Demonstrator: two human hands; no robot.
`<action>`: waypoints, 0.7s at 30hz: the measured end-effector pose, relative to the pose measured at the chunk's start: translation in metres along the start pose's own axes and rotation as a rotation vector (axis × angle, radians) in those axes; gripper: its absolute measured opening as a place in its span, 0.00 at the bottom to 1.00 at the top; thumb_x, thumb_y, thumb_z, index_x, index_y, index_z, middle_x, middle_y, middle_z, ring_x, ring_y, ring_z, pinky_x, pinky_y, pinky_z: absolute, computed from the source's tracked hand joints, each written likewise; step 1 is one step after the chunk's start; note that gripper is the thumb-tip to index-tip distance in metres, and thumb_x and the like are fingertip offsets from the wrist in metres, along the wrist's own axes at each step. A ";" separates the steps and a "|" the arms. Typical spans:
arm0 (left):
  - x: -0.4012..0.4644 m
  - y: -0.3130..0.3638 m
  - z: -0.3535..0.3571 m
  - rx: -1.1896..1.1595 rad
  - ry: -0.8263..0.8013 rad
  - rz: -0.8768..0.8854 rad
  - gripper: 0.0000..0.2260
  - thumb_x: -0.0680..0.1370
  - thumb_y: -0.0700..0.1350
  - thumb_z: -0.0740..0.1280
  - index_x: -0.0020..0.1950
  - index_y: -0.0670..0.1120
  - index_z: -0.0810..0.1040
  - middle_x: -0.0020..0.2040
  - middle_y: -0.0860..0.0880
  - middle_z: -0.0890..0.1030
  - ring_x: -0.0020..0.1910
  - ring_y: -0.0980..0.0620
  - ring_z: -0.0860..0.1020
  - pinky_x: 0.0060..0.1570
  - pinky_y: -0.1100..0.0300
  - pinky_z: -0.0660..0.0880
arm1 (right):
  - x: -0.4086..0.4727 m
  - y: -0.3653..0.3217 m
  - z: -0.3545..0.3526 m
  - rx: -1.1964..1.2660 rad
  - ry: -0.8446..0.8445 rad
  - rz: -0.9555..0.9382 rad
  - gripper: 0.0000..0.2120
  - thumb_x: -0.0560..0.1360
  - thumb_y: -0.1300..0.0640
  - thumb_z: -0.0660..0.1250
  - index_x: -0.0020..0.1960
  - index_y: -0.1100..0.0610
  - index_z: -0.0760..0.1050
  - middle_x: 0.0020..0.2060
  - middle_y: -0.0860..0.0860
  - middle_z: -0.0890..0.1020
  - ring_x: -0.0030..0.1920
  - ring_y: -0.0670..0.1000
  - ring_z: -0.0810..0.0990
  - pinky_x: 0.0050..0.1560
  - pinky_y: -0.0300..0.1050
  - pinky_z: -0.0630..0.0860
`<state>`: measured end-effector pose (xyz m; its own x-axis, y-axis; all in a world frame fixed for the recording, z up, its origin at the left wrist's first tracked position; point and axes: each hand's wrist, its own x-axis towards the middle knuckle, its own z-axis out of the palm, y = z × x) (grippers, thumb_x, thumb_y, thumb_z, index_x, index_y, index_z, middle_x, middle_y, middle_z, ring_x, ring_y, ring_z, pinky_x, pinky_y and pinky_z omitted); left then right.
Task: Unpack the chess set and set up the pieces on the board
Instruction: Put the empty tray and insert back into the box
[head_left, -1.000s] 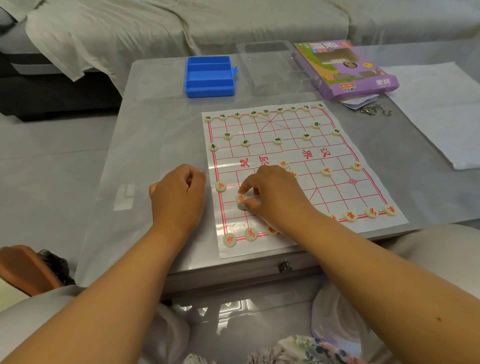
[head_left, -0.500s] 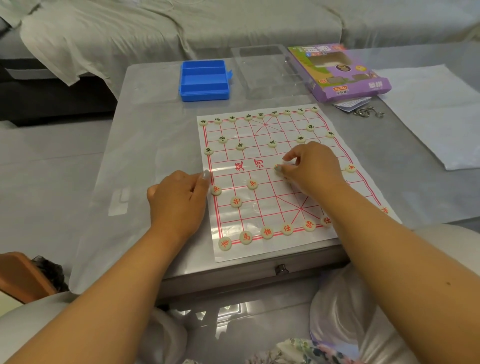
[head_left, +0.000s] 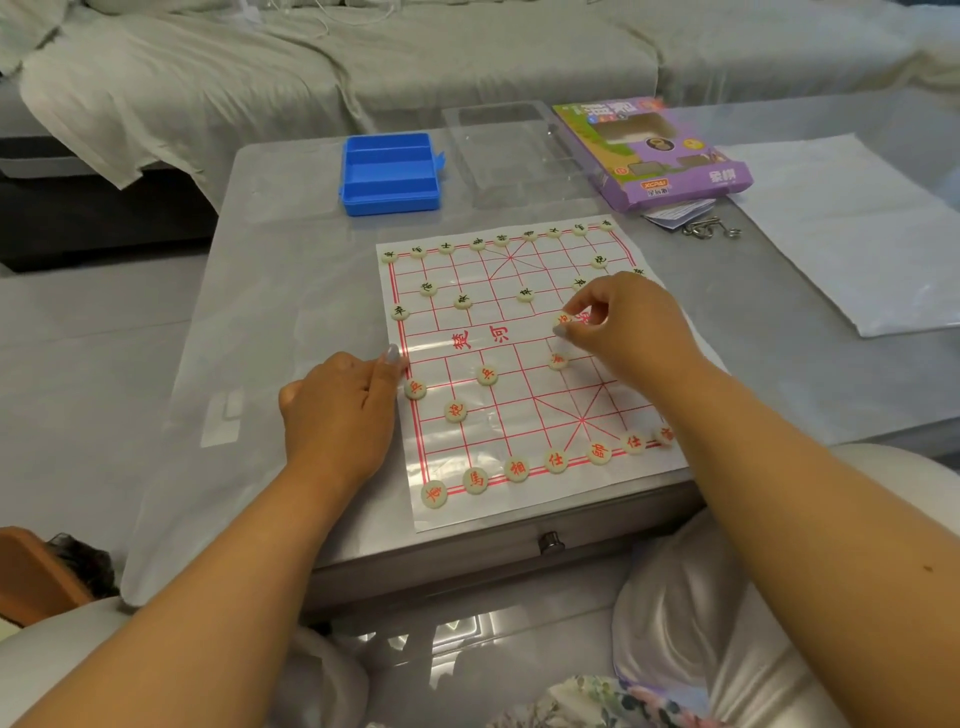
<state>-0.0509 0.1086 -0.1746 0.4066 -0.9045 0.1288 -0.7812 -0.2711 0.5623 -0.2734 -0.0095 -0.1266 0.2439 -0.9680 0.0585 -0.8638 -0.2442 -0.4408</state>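
- Right hand (head_left: 626, 332) is pinching a red-marked piece (head_left: 563, 319) above the board (head_left: 457, 270), near its river line.
- Left hand (head_left: 343, 410) is resting loosely curled, empty, on the board's left edge.

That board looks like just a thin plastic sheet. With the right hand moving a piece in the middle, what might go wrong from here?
The right hand pinches a red-marked piece above the board sheet; its forearm hangs low over the near-row pieces and might brush them askew.

The sheet overhangs the table's near edge, and only the left hand presses its side, so a nudge may slide everything.

The pinched piece could slip and scatter neighbours.
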 end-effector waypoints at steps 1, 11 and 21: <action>0.000 -0.001 0.000 -0.003 0.002 0.000 0.31 0.75 0.64 0.43 0.53 0.51 0.82 0.40 0.57 0.76 0.40 0.56 0.71 0.54 0.56 0.57 | -0.003 0.003 -0.009 -0.003 -0.020 0.005 0.13 0.73 0.46 0.69 0.55 0.51 0.79 0.40 0.46 0.77 0.41 0.47 0.75 0.40 0.39 0.68; -0.001 -0.003 0.001 -0.017 0.019 0.016 0.31 0.77 0.62 0.43 0.51 0.50 0.83 0.41 0.54 0.78 0.39 0.55 0.72 0.54 0.54 0.59 | -0.035 0.053 -0.036 -0.070 -0.138 0.110 0.09 0.73 0.51 0.70 0.52 0.51 0.79 0.39 0.47 0.78 0.38 0.48 0.75 0.42 0.40 0.73; -0.002 -0.002 0.000 -0.015 0.026 0.007 0.30 0.76 0.62 0.42 0.54 0.52 0.82 0.42 0.54 0.77 0.42 0.53 0.73 0.57 0.52 0.62 | -0.037 0.070 -0.032 -0.067 -0.088 0.145 0.10 0.74 0.49 0.68 0.54 0.51 0.79 0.42 0.46 0.78 0.41 0.47 0.75 0.43 0.40 0.71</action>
<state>-0.0502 0.1110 -0.1764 0.4135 -0.8975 0.1536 -0.7767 -0.2597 0.5738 -0.3572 0.0077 -0.1309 0.1503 -0.9853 -0.0815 -0.9192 -0.1089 -0.3785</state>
